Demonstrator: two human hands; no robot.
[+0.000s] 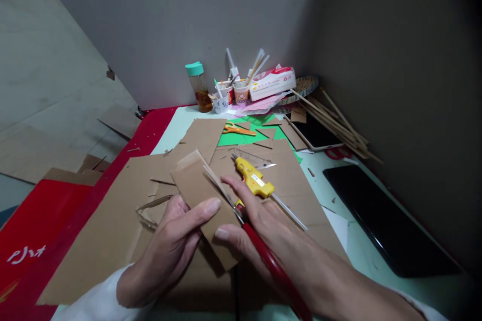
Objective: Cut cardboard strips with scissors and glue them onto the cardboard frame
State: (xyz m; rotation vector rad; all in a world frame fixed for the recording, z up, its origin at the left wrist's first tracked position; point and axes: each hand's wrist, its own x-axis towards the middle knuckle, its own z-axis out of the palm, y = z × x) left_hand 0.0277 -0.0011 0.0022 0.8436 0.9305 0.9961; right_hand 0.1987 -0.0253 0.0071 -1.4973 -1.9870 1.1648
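Observation:
A rectangular piece of cardboard (196, 185) is tilted up over the table, pinched in my left hand (178, 233) with the thumb on its face. My right hand (259, 225) is closed around red-handled scissors (269, 256). Their metal blades lie along the cardboard's right edge, pointing away from me. Just beyond my right hand, a yellow hot glue gun (254, 178) rests on a large cardboard sheet (301, 195), with a clear glue stick out of its back. A bent cardboard strip (150, 208) lies left of my left hand.
Orange scissors (241, 129) lie on green paper amid cardboard scraps. At the back stand a bottle (199, 88), cups of tools and a tissue pack (273, 83). To the right are wooden sticks (331, 120), a tablet (314, 133) and a black flat object (387, 220).

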